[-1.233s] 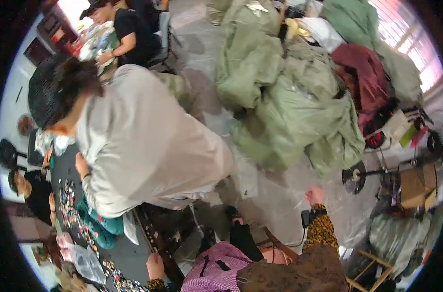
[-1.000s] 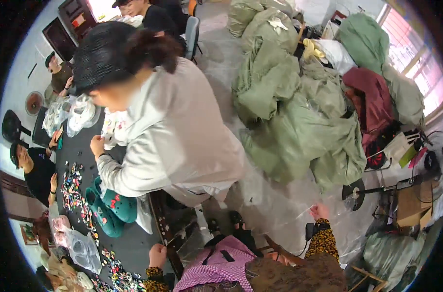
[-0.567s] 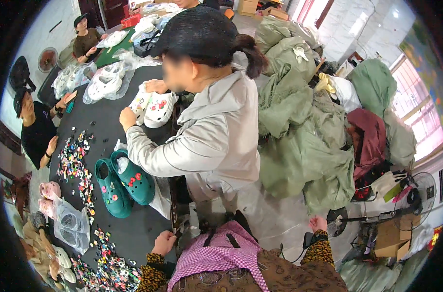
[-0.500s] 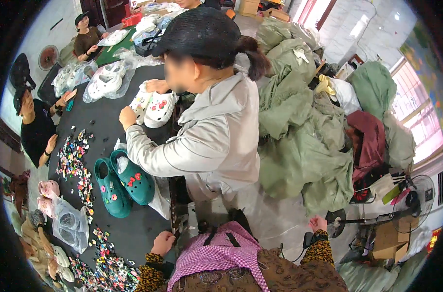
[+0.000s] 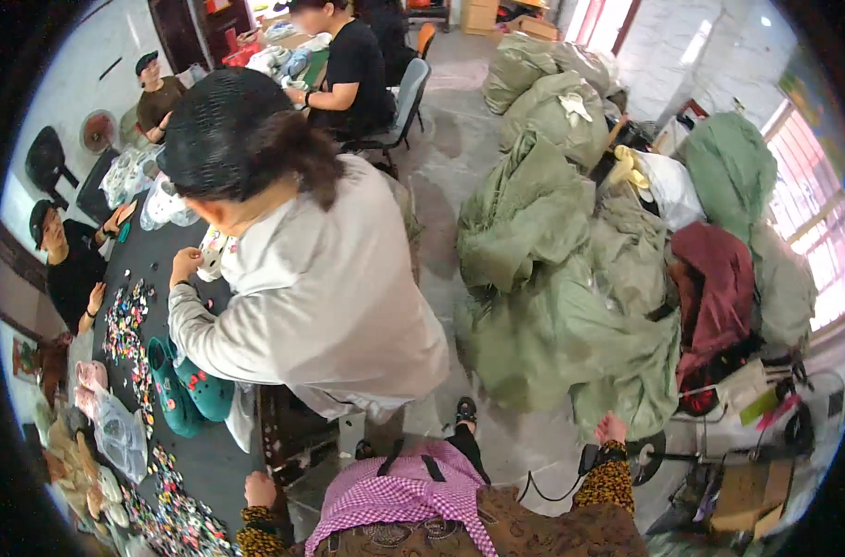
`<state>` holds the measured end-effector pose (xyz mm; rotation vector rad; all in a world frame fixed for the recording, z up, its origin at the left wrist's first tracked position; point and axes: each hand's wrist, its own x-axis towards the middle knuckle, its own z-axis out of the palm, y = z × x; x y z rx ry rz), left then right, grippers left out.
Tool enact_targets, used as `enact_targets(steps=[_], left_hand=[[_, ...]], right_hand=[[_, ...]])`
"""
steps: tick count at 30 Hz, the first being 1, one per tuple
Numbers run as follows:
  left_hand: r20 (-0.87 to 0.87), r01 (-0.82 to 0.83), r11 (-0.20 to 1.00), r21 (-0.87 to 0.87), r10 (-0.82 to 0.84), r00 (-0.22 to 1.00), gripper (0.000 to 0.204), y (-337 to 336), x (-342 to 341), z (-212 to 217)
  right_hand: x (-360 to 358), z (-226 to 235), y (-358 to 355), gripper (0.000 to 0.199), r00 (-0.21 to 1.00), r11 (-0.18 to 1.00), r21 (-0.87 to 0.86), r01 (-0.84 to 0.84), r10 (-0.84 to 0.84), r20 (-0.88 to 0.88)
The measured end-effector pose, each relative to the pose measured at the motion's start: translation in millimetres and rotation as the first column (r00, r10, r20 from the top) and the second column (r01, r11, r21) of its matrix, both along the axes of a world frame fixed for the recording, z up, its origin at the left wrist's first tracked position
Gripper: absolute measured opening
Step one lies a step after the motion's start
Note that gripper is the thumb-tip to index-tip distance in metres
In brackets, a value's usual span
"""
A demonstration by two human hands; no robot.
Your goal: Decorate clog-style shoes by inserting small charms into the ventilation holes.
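Note:
My left hand (image 5: 260,489) hangs by the near right edge of the dark table (image 5: 209,469), its fingers curled with nothing seen in them. Out to the right, over the floor, my right hand (image 5: 612,429) is empty, with fingers loosely bent and a little apart. Nearest to my left hand on the table are a pair of green clogs (image 5: 175,390) with charms and many loose colourful charms (image 5: 176,497). A person in a light grey jacket (image 5: 320,288) leans over the table ahead, one hand at white clogs (image 5: 216,255) that the body partly hides.
Large green sacks (image 5: 552,316) are heaped at the right, with a dark red cloth (image 5: 710,288) beside them. A fan and cardboard boxes (image 5: 752,497) stand lower right. Other people sit round the table; a grey chair (image 5: 409,102) stands behind the far one. Pink clogs (image 5: 90,385) lie at left.
My view has moved rightward, so the table and the person in grey sit further left. A seated person and a chair beyond have come into view. Both my hands remain empty.

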<state>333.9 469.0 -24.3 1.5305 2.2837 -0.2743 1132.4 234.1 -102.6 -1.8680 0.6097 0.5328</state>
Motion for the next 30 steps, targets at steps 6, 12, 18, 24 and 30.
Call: enact_targets(steps=[6,12,18,24,30], left_hand=[[0.119,0.159,0.975,-0.153,-0.142,0.983,0.028,-18,75,4],[0.091,0.251,0.909,-0.333,-0.234,0.968,0.032,-31,149,57],[0.259,0.192,0.912,-0.364,-0.099,0.961,0.027,-10,236,95],[0.321,0.256,0.924,-0.283,-0.16,0.933,0.023,3,260,98],[0.355,0.317,0.922,-0.222,-0.226,0.907,0.027,0,222,57]], right_hand=[[176,-48,-76,0.045,0.827,0.822,-0.279,-0.497,0.545,0.134],[249,-49,0,0.093,0.864,0.925,-0.247,-0.289,0.364,0.349],[280,-34,27,0.096,0.917,0.873,-0.47,-0.128,0.285,0.281],[259,-16,81,0.086,0.967,0.986,-0.081,-0.148,0.162,0.197],[225,-36,67,0.063,0.93,0.972,0.172,-0.158,0.088,0.356]])
